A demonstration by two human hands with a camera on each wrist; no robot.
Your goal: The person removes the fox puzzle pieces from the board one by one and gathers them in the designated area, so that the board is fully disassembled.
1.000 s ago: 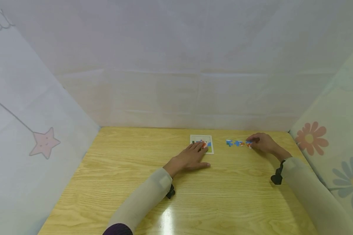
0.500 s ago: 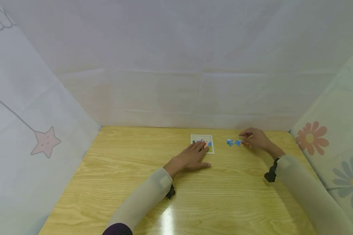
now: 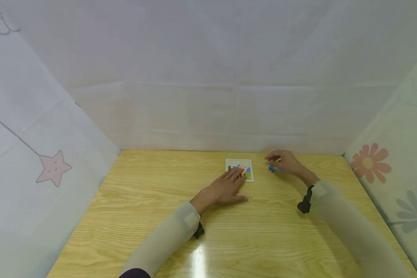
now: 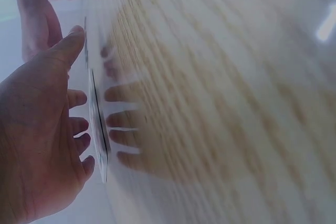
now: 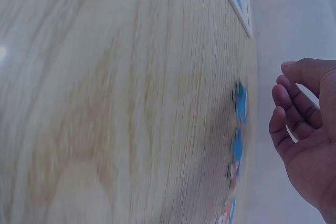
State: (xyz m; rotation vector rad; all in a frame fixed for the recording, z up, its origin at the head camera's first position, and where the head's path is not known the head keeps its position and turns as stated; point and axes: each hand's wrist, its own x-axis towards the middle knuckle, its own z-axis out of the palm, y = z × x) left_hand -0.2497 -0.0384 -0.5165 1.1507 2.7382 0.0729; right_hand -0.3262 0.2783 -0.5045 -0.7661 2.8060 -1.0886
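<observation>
My left hand (image 3: 225, 189) lies flat with fingers spread, its fingertips over the lower part of a small jigsaw puzzle (image 3: 248, 168) in a white frame. The picture, partly covered by those fingers, has red, blue and green areas. To the right, my right hand (image 3: 285, 162) hovers above loose jigsaw pieces, its fingers loosely bent and nothing between them. In the right wrist view a blue and green piece (image 5: 241, 103), a blue and reddish piece (image 5: 237, 150) and a reddish and blue piece (image 5: 229, 211) lie in a row on the table. The head view shows only the leftmost one clearly.
The wooden table (image 3: 153, 193) meets a pale cloth wall (image 3: 180, 116) close behind the puzzle. Cloth side walls stand left and right, printed with a star (image 3: 53, 168) and flowers (image 3: 368, 163).
My right hand has moved left from the rightmost piece to above the leftmost pieces, leaving them on the table. The left hand has slid back slightly, showing more of the puzzle picture.
</observation>
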